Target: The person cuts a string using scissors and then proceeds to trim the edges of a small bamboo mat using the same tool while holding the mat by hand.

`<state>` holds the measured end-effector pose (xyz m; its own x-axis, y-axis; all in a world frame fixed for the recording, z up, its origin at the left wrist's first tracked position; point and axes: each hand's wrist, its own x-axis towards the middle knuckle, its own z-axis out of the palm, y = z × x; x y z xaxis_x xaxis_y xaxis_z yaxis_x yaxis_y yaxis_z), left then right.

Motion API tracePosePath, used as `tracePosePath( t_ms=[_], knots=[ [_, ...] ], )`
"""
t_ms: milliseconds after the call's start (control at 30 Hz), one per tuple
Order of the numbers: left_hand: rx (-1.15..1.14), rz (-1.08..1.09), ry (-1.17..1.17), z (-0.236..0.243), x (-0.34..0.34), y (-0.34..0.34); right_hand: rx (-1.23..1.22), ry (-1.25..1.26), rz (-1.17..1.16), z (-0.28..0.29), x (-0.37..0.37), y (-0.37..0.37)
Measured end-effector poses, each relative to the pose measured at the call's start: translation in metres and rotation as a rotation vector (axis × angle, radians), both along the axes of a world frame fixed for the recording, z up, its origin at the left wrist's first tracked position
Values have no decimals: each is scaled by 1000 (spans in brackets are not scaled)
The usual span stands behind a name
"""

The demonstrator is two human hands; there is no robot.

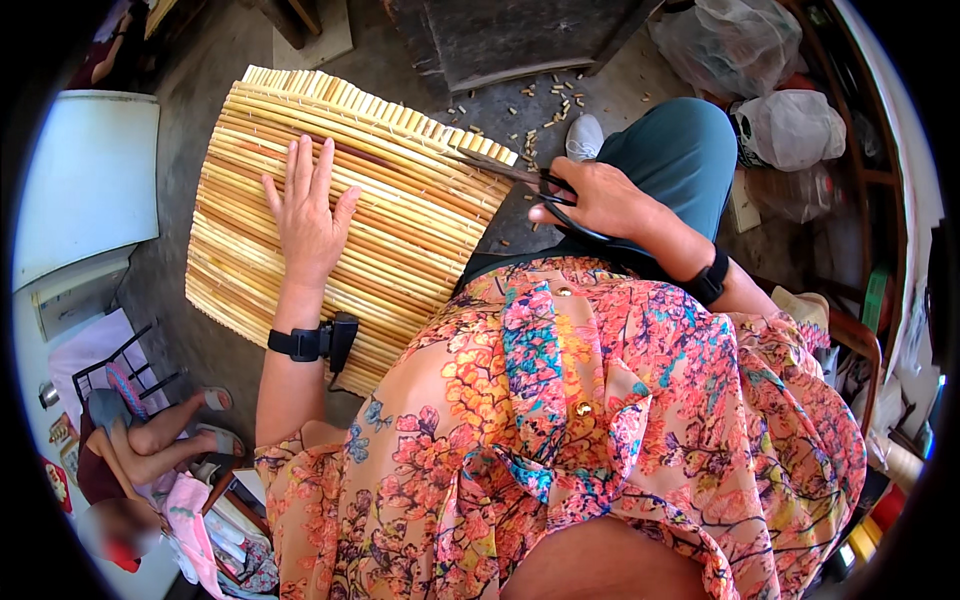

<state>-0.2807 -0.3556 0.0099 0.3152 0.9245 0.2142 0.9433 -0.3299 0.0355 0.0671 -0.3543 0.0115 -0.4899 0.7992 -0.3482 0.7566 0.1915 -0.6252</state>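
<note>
A mat of thin straw-coloured sticks tied with thread (250,220) lies across my lap toward the left, its trimmed edge at the top. My left hand (310,220) rests flat on it, fingers spread. My right hand (590,200) grips black-handled scissors (492,163), whose blades are at the mat's upper right edge among the stick ends. Whether the blades are apart is unclear. A black band with a small device circles my left wrist.
Short cut stick pieces (550,110) lie scattered on the floor (630,60) below a dark panel (500,40). Plastic bags (790,135) crowd the right. A white cabinet (80,180) stands left. A seated person's legs (160,430) show at lower left.
</note>
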Motion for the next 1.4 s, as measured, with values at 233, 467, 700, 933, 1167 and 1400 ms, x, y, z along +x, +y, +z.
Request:
tracePosePath(
  t_ms=[233, 467, 700, 933, 1167, 1400],
  knots=[
    [-81, -63, -100, 10, -5, 6, 164, 32, 10, -11, -7, 7],
    [13, -142, -61, 6, -11, 15, 74, 149, -225, -15, -1, 7],
    [40, -119, -115, 4, -11, 12, -70, 256, -321, -22, 11, 10],
    [-73, -114, -306, 22, -2, 19, -523, 949, -578, -46, -22, 25],
    [-258, -355, -239, 33, 68, 80, -542, 1060, -574, -31, -38, 23],
    [-786, -270, -81, 28, 118, 104, -487, 1024, -595, -32, -38, 20]
  ],
)
